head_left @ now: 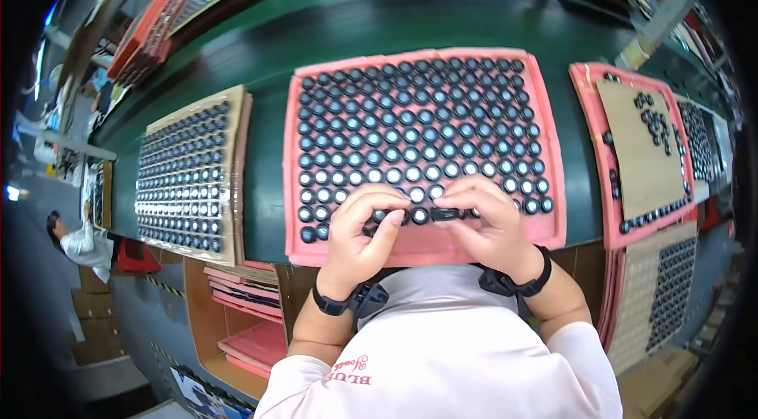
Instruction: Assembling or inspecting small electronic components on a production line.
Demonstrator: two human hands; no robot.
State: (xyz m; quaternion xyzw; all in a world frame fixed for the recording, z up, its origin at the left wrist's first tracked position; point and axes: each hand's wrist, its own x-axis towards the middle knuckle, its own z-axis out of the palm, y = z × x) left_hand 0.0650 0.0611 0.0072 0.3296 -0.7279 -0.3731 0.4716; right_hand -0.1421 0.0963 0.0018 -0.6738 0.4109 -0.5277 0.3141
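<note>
A pink foam tray (553, 142) lies in front of me, filled with rows of small round black parts (410, 154) with shiny, pale-reflecting tops. Over its near edge, my right hand (493, 225) pinches a short black cylindrical part (444, 214), turned on its side, between thumb and fingers. Just left of it, my left hand (362, 231) has its thumb and forefinger curled toward each other. Dark round parts show around those fingertips, and whether one is gripped or only lies behind is hard to make out. Both wrists wear black bands.
To the left, a cardboard-backed tray (185, 174) holds similar parts in rows. On the right, a pink tray (588, 111) carries a cardboard sheet (643, 150) with loose parts. Pink sheets (257, 344) fill a shelf below the green bench (264, 142). Another person (87, 245) sits far left.
</note>
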